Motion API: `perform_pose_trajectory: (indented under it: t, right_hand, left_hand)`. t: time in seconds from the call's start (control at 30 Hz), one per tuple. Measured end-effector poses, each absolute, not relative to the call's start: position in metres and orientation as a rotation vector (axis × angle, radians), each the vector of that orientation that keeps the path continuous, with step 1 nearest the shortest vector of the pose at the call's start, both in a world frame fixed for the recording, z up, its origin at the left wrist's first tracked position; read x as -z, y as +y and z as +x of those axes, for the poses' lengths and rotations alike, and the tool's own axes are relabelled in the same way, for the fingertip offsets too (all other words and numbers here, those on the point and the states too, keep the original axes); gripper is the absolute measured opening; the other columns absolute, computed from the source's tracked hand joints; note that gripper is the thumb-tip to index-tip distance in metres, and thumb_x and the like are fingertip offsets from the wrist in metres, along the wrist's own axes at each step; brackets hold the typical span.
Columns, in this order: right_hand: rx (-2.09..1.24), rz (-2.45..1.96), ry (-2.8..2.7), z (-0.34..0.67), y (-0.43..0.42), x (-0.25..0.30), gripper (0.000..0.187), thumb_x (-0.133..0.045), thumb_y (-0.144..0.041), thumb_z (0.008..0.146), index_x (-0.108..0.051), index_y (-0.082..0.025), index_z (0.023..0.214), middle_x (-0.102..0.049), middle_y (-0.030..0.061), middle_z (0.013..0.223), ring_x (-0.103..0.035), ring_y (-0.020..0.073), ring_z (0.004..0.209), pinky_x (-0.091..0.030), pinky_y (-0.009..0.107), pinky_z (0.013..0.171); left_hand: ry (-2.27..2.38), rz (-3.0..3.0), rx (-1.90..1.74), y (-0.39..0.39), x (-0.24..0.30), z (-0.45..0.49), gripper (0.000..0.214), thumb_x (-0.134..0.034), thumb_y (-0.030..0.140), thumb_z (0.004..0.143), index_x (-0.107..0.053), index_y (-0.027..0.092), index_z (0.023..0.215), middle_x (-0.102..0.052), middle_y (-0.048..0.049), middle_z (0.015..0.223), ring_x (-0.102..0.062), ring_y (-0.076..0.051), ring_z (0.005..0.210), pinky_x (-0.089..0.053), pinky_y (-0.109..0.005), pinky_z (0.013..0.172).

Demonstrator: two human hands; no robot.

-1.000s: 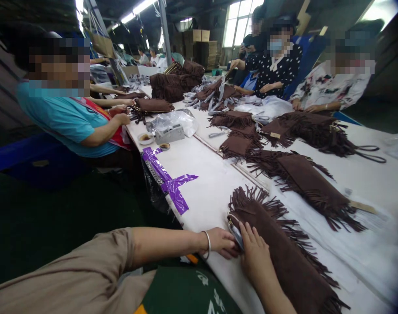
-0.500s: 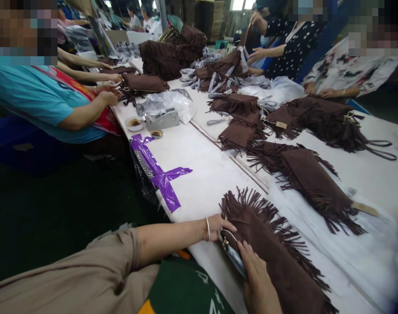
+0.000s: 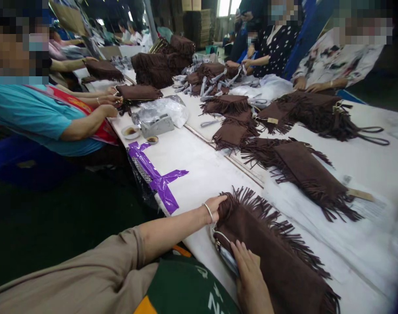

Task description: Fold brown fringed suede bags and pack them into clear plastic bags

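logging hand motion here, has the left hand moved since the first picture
Yes: against the purple tape, the left hand has moved up the picture, from below the tape's lower end to about level with it.

Bare lane at left, bags at right

White tabletop (image 3: pixel 192 152) shows bare from the left hand (image 3: pixel 216 207) to the grey metal block (image 3: pixel 158 126). Purple tape (image 3: pixel 165 183) lies flat at the left edge; passable above. Far left, the block, two small dishes (image 3: pixel 131 136) and crumpled plastic (image 3: pixel 174 110) obstruct. Near right, the fringed bag (image 3: pixel 270 244) blocks. A narrow lane separates it from a second bag (image 3: pixel 311 170) beyond.
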State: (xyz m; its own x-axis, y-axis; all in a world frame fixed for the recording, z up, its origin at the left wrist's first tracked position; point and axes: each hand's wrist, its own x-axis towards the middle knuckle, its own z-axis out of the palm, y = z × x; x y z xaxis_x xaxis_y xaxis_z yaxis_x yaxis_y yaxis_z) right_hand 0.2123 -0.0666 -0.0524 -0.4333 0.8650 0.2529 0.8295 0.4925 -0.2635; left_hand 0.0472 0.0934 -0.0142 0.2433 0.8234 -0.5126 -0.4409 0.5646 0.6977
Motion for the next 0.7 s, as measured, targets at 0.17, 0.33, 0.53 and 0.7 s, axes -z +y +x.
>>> perform_pose_trajectory:
  t: [0.17, 0.33, 0.53, 0.7]
  right_hand:
    - [-0.108, -1.345, -2.346, 0.212, -0.071, 0.063, 0.081, -0.035, -0.004, 0.071, -0.010, -0.018, 0.146, -0.045, 0.0132, 0.136, -0.041, 0.0316, 0.126, -0.041, 0.051, 0.096]
    - [-0.026, -1.271, -2.393, 0.221, -0.083, 0.065, 0.078, -0.043, -0.009, 0.075, -0.012, -0.015, 0.146, -0.048, 0.0163, 0.133, -0.032, 0.0373, 0.130, -0.037, 0.058, 0.097]
    - [-0.152, -1.404, -2.397, 0.258, -0.110, 0.033, 0.063, -0.052, -0.032, 0.086, -0.027, -0.021, 0.142, -0.039, 0.0073, 0.142, -0.033, 0.0252, 0.132, -0.028, 0.043, 0.108]
    - [-0.390, -1.778, -1.745, 0.289, -0.174, 0.016, 0.048, -0.045, -0.031, 0.090, -0.039, -0.024, 0.136, -0.041, 0.0055, 0.141, -0.033, 0.0266, 0.132, -0.025, 0.048, 0.109]
  left_hand:
    - [0.851, 1.117, -0.814, 0.057, -0.007, 0.063, 0.050, -0.057, 0.042, 0.083, -0.052, 0.017, 0.125, -0.053, -0.0085, 0.131, -0.043, -0.024, 0.127, -0.022, -0.041, 0.112]
    - [0.720, 2.055, -0.336, 0.028, -0.009, 0.078, 0.052, -0.046, 0.038, 0.090, -0.038, 0.016, 0.137, -0.029, -0.0088, 0.148, -0.016, -0.023, 0.140, -0.007, -0.043, 0.115]
    - [0.574, 2.380, -0.127, 0.027, -0.012, 0.078, 0.047, -0.034, 0.032, 0.095, -0.035, 0.013, 0.137, -0.028, -0.0115, 0.148, -0.018, -0.021, 0.139, -0.014, -0.043, 0.114]
    - [0.303, 2.599, -0.138, 0.010, -0.015, 0.110, 0.064, -0.050, 0.043, 0.087, -0.032, 0.009, 0.138, -0.024, -0.0164, 0.149, -0.014, -0.027, 0.140, -0.014, -0.044, 0.114]
